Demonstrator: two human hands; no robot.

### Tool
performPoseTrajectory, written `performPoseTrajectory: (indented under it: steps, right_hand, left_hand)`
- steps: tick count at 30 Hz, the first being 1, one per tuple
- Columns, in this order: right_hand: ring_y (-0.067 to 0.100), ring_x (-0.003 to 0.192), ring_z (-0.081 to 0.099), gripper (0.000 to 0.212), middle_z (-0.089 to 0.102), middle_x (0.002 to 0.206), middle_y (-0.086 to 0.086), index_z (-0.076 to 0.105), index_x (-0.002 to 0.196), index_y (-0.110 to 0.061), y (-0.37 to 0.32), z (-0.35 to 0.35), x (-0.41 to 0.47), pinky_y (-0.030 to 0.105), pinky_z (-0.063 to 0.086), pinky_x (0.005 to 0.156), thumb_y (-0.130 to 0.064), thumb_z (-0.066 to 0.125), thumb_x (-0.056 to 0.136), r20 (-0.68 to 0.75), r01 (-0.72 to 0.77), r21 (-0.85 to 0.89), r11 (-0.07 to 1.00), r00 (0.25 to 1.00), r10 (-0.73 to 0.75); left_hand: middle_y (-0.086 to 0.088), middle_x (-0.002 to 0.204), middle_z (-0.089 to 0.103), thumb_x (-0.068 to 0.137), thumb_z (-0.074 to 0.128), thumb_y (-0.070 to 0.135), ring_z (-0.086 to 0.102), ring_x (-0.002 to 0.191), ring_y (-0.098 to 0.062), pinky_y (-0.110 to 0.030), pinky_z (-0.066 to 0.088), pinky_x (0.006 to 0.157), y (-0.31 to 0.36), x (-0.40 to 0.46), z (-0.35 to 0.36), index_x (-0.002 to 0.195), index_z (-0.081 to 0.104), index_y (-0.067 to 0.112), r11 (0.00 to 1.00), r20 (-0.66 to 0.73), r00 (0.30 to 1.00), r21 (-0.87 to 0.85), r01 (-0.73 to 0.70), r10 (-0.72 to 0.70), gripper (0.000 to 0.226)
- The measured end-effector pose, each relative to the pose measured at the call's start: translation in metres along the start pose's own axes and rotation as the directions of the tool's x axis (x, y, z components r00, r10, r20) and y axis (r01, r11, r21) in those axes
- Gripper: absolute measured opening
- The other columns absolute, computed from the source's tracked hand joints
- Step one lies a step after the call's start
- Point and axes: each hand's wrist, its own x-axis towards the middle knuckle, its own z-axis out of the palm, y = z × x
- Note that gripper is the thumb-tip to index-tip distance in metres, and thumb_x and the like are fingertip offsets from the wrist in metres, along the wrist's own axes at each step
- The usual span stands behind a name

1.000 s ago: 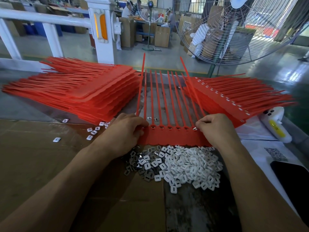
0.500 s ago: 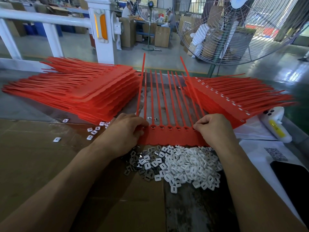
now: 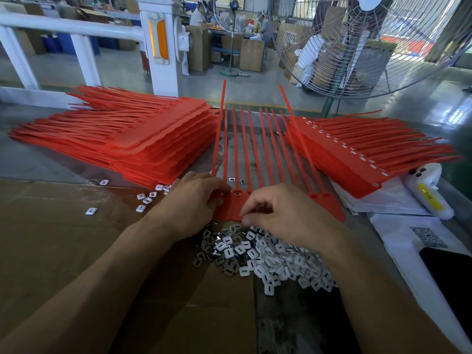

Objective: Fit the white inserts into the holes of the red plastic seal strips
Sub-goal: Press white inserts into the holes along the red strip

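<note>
While left hand (image 3: 194,200) pinches strip (image 3: 236,204) head, right hand (image 3: 283,215) curled over it, contents unclear. Inserts (image 3: 275,254) below strip: light, small, slippery; judged edge-pinch best.

Bright daylight from upper right, glare on glossy floor (image 3: 421,103), soft shadows, wide-angle edge bending, slight blur throughout.

right hand (image 3: 286,215) hides strip holes, fingertips blurred

A red seal strip sheet (image 3: 236,205) lies flat with tails fanning away, white inserts (image 3: 275,256) heaped just before it, more red stacks (image 3: 132,141) on both sides.
</note>
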Motion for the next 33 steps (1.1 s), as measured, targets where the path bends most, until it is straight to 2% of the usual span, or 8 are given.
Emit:
performPoseTrajectory:
  steps: [5,11,14,25,27,30,33]
  right_hand:
    - [-0.011,0.084,0.063,0.007,0.068,0.087,-0.023,0.077,0.092,-0.035,-0.012,0.013,0.004,0.011,0.047,0.068,-0.029,0.080,0.089,0.046,0.055,-0.040,0.998,0.998,-0.053]
    - [-0.002,0.083,0.064,0.006,0.068,0.090,-0.018,0.074,0.090,-0.031,-0.016,0.015,0.003,0.029,0.057,0.080,-0.033,0.079,0.089,0.007,0.053,-0.130,0.990,0.999,-0.052]
    - [0.001,0.082,0.064,0.010,0.068,0.089,-0.015,0.073,0.089,-0.030,-0.018,0.015,0.002,0.032,0.058,0.079,-0.038,0.079,0.088,-0.007,0.051,-0.160,0.986,0.999,-0.053]
    - [-0.003,0.081,0.061,0.014,0.066,0.087,-0.020,0.066,0.083,-0.034,-0.020,0.015,0.003,0.024,0.052,0.076,-0.034,0.079,0.089,0.006,0.066,-0.161,0.985,0.998,-0.066]
    - [-0.003,0.080,0.061,0.011,0.067,0.085,-0.020,0.067,0.085,-0.033,-0.021,0.015,0.002,0.019,0.048,0.071,-0.033,0.078,0.090,0.018,0.073,-0.142,0.987,0.997,-0.071]
    - [-0.008,0.078,0.063,0.010,0.068,0.082,-0.021,0.068,0.086,-0.033,-0.020,0.012,0.000,0.013,0.045,0.063,-0.032,0.076,0.092,0.023,0.057,-0.047,0.997,0.998,-0.055]
    - [-0.009,0.076,0.065,0.011,0.068,0.085,-0.025,0.068,0.086,-0.034,-0.015,0.002,-0.002,0.008,0.047,0.059,-0.030,0.076,0.092,-0.117,0.008,0.114,0.993,0.993,0.005]
  left_hand:
    - [0.008,0.133,0.060,0.099,0.059,0.022,0.044,0.127,-0.019,-0.048,0.036,0.110,0.000,0.000,0.000,0.132,0.062,0.031,1.000,-0.009,1.000,-0.006,-0.001,0.001,0.035]
    - [0.009,0.134,0.059,0.099,0.058,0.022,0.044,0.127,-0.019,-0.049,0.036,0.110,-0.001,0.000,-0.001,0.132,0.062,0.032,1.000,-0.005,1.000,-0.001,0.000,0.000,0.035]
    - [0.008,0.133,0.059,0.099,0.058,0.021,0.044,0.128,-0.019,-0.049,0.037,0.109,-0.001,0.000,-0.001,0.132,0.062,0.031,1.000,-0.003,1.000,-0.007,-0.003,0.003,0.035]
    - [0.008,0.132,0.059,0.099,0.057,0.022,0.044,0.128,-0.019,-0.048,0.037,0.109,0.001,0.001,-0.002,0.133,0.062,0.031,1.000,0.003,1.000,0.002,-0.001,0.001,0.035]
    - [0.008,0.132,0.059,0.100,0.057,0.022,0.044,0.128,-0.019,-0.049,0.037,0.109,0.001,0.001,-0.003,0.133,0.062,0.032,1.000,0.002,1.000,0.002,-0.001,0.001,0.035]
    - [0.009,0.130,0.059,0.100,0.056,0.024,0.044,0.127,-0.018,-0.049,0.037,0.109,0.000,0.000,-0.003,0.133,0.061,0.033,1.000,0.010,1.000,-0.001,-0.003,0.003,0.034]
    - [0.011,0.130,0.058,0.100,0.057,0.026,0.043,0.126,-0.016,-0.048,0.038,0.109,0.000,0.000,-0.004,0.132,0.061,0.035,1.000,0.017,1.000,-0.009,-0.002,0.003,0.033]
